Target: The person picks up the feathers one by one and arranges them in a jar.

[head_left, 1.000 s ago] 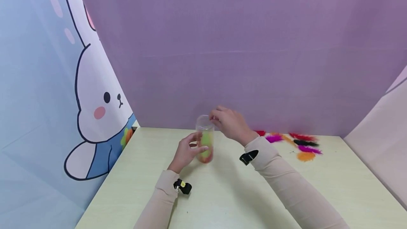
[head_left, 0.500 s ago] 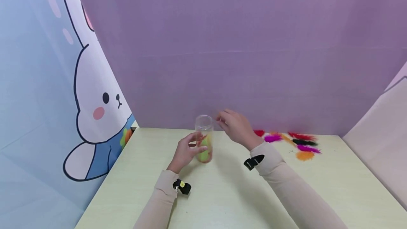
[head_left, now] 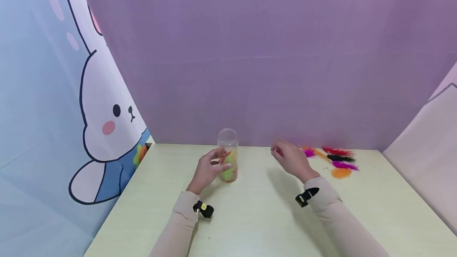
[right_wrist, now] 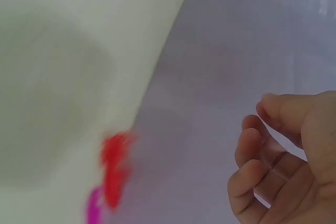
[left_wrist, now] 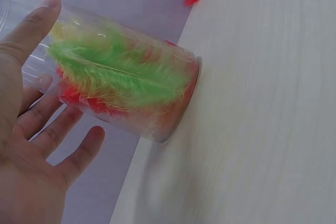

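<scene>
Head view: right hand [head_left: 292, 160] hovers, loosely curled.

Setting, as I see it from inside the room: a cloth-screened booth, seemingly a staged recording corner. Evidence: mauve backdrop [head_left: 264, 58] along the far edge of a pale worktop [head_left: 257, 217]; blue sheet [head_left: 32, 130] printed with a cartoon rabbit [head_left: 96, 102] at left; whitish sheet [head_left: 425, 158] at right. Building type: cannot tell.
</scene>
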Tool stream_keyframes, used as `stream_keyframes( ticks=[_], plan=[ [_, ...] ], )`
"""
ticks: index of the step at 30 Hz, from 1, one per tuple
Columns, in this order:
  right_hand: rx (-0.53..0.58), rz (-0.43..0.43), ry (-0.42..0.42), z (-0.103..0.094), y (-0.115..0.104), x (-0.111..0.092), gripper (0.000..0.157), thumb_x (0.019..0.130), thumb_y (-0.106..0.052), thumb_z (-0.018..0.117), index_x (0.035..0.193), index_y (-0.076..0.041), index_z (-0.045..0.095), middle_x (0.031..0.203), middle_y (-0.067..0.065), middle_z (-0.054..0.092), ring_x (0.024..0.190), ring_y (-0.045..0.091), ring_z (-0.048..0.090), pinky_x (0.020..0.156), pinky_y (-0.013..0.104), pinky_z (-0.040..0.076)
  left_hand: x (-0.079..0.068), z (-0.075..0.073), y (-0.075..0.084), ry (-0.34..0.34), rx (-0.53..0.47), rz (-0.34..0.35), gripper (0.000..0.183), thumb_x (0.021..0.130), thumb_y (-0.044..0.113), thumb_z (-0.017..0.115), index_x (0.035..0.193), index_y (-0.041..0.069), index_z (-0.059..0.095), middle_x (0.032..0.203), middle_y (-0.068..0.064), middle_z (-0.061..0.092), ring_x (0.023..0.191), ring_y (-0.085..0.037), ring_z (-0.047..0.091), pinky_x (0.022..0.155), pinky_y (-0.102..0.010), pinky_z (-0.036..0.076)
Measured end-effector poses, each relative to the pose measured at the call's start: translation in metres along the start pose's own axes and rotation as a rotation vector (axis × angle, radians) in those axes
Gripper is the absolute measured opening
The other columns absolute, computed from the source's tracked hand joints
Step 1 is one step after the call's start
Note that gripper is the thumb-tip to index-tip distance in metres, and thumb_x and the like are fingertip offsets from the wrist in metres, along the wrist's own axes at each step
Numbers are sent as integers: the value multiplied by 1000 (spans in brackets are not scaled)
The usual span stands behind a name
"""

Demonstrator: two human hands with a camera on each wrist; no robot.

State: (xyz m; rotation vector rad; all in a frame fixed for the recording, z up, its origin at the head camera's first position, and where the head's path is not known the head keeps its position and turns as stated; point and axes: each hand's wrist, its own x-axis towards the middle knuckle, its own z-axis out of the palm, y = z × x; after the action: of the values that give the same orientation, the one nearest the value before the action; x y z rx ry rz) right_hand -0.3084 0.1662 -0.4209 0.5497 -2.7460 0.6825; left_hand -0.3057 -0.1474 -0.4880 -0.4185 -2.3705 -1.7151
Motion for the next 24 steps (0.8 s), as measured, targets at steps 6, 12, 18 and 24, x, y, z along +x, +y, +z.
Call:
stream_keyframes(
  ticks=[6,12,18,24],
  plan=[
    [11,110,-2,-8,57,-23,13,100,-19,66,107,-9,71,100,7,75,87,25,68,72,43,58,1,1,-1,4,5,1,61,82,27,88,135,9,64,125,-6,72,121,-26,65,101,-47,57],
    [16,264,-13,-26,107,-45,17,101,-20,62,106,-6,68,100,15,73,84,28,67,64,40,54,2,3,-2,0,-10,3,64,81,24,88,137,4,62,126,-8,72,121,-28,64,102,-50,55],
    [-3,409,-4,-43,150,-60,22,100,-23,58,107,-5,69,96,16,72,79,28,65,55,33,44,2,4,-3,8,4,-3,62,82,24,87,136,7,63,126,-6,72,122,-26,65,102,-48,56],
    [-2,501,-30,-49,180,-66,24,100,-25,56,107,-5,69,99,17,71,77,30,62,53,37,44,3,5,-4,10,3,2,61,82,23,87,136,6,63,126,-7,72,122,-28,65,102,-48,56]
  ],
)
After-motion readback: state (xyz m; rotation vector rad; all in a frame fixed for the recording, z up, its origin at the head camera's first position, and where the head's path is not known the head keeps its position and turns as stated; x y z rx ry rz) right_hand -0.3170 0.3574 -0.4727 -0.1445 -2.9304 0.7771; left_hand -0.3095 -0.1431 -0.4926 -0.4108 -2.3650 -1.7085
